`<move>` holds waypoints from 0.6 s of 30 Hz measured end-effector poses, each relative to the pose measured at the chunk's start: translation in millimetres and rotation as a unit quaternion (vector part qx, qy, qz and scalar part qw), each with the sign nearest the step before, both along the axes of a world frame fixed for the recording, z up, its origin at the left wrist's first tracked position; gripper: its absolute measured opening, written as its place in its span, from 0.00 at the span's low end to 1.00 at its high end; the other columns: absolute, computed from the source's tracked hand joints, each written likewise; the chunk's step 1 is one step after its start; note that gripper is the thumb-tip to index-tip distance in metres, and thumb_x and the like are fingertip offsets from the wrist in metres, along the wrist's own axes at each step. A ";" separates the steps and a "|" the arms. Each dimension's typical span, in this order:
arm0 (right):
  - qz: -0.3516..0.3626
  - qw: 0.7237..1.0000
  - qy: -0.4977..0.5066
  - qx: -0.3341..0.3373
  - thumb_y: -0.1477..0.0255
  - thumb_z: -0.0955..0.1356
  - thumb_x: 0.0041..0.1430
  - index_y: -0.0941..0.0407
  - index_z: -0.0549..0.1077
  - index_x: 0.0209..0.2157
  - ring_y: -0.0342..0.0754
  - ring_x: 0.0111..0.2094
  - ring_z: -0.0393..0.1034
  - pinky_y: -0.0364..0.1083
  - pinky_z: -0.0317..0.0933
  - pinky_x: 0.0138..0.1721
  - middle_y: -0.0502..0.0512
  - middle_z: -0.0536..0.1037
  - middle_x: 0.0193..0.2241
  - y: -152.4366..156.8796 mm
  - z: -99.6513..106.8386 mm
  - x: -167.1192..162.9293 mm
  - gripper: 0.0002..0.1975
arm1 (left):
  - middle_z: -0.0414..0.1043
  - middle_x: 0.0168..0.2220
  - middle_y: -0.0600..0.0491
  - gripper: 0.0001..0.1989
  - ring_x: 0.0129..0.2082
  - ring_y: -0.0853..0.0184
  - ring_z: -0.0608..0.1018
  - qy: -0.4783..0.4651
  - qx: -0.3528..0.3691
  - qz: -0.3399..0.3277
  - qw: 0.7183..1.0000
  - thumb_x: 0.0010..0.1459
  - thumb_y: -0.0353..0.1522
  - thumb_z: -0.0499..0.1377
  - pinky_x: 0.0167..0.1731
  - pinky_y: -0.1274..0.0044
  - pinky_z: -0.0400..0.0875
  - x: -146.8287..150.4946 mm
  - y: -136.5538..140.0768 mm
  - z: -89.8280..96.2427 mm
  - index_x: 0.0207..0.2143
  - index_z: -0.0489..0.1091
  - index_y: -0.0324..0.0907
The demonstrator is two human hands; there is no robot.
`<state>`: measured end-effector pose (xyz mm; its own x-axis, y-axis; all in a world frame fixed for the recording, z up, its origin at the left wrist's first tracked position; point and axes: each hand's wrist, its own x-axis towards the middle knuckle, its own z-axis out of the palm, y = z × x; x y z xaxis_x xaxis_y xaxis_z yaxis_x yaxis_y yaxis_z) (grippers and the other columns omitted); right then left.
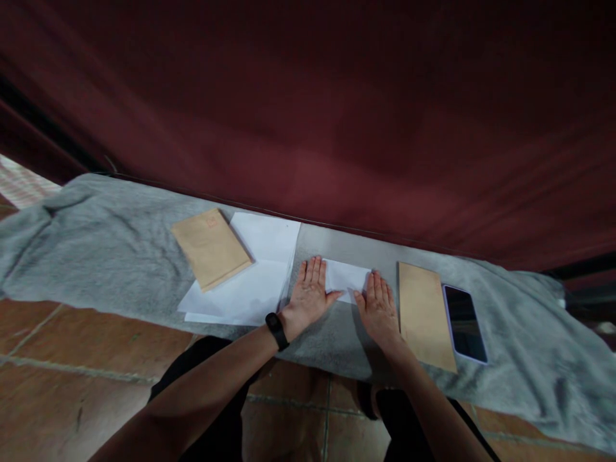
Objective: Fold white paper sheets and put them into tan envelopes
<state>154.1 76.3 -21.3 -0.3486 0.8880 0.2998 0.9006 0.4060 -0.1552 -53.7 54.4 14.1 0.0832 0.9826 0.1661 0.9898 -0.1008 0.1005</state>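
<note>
A folded white sheet of paper [347,276] lies flat on the grey cloth between my hands. My left hand [310,292] rests on its left end, fingers stretched out and pointing away from me, the thumb toward the middle. On the right end lies my right hand [378,307], also flat, its thumb angled inward near the paper's lower edge. Just right of that hand is a single brown envelope [424,314]. Left of my left hand, a pile of white paper sheets [260,282] carries a stack of brown envelopes [210,247] on its upper left part.
A phone [466,324] lies right of the single envelope. Grey cloth [106,237] covers the long narrow surface. Behind it rises a dark red fabric wall [308,128]. Below are brown floor tiles [72,378] and my legs.
</note>
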 end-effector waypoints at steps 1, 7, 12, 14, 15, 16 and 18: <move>-0.001 1.000 -0.001 0.001 0.59 0.54 0.73 0.68 0.49 0.70 0.62 0.69 0.49 0.62 0.49 0.66 0.74 0.52 0.69 0.0 0.1 0.0 0.34 | 0.49 0.70 0.31 0.43 0.71 0.49 0.52 0.003 0.001 0.002 1.000 0.67 0.53 0.44 0.69 0.58 0.42 0.1 0.4 0.6 0.68 0.50 0.25; -0.013 1.000 -0.002 -0.009 0.63 0.53 0.73 0.70 0.56 0.67 0.60 0.69 0.50 0.60 0.50 0.66 0.74 0.56 0.68 1.5 6.6 -1.2 0.30 | 0.49 0.70 0.34 0.36 0.72 0.53 0.49 -0.009 0.016 -0.085 0.996 0.70 0.47 0.46 0.70 0.59 0.41 4.2 4.2 5.7 0.67 0.53 0.27; 0.018 0.999 0.005 -0.046 0.70 0.50 0.72 0.65 0.63 0.64 0.56 0.69 0.52 0.61 0.51 0.66 0.70 0.64 0.65 7.7 16.3 4.6 0.27 | 0.53 0.70 0.41 0.32 0.71 0.60 0.53 -0.032 0.005 -0.264 0.964 0.71 0.45 0.46 0.70 0.65 0.43 19.2 -3.9 4.9 0.68 0.53 0.35; 0.011 0.998 0.018 -0.056 0.69 0.49 0.72 0.65 0.64 0.64 0.56 0.68 0.53 0.60 0.52 0.66 0.69 0.64 0.65 10.3 18.4 7.0 0.28 | 0.55 0.69 0.41 0.32 0.71 0.61 0.56 -0.042 -0.002 -0.297 0.954 0.70 0.47 0.47 0.69 0.66 0.44 26.2 -8.0 3.9 0.68 0.53 0.36; 0.006 0.998 0.025 -0.060 0.68 0.49 0.73 0.65 0.64 0.64 0.56 0.68 0.54 0.60 0.52 0.66 0.69 0.64 0.65 11.4 19.1 7.7 0.28 | 0.56 0.69 0.41 0.33 0.70 0.61 0.56 -0.046 -0.003 -0.307 0.950 0.70 0.47 0.48 0.69 0.66 0.44 29.3 -9.5 3.5 0.69 0.53 0.37; 0.003 0.997 0.032 -0.066 0.67 0.49 0.73 0.65 0.64 0.64 0.56 0.68 0.54 0.60 0.52 0.66 0.69 0.63 0.66 12.4 19.6 8.0 0.29 | 0.56 0.69 0.41 0.33 0.70 0.60 0.57 -0.050 -0.003 -0.316 0.947 0.69 0.47 0.48 0.69 0.66 0.44 32.1 -10.5 3.3 0.69 0.52 0.37; -0.003 0.996 0.047 -0.077 0.65 0.48 0.73 0.65 0.64 0.64 0.55 0.68 0.53 0.59 0.51 0.66 0.68 0.63 0.66 14.5 21.0 7.5 0.30 | 0.56 0.69 0.41 0.34 0.70 0.60 0.56 -0.051 -0.001 -0.328 0.943 0.69 0.47 0.49 0.69 0.66 0.42 36.3 -11.3 3.3 0.69 0.52 0.37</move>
<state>161.6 90.8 -0.4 -0.3198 0.9281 0.1905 0.8815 0.3652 -0.2993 -17.4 43.0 17.4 0.6578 0.7251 0.2040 0.6991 -0.6885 0.1930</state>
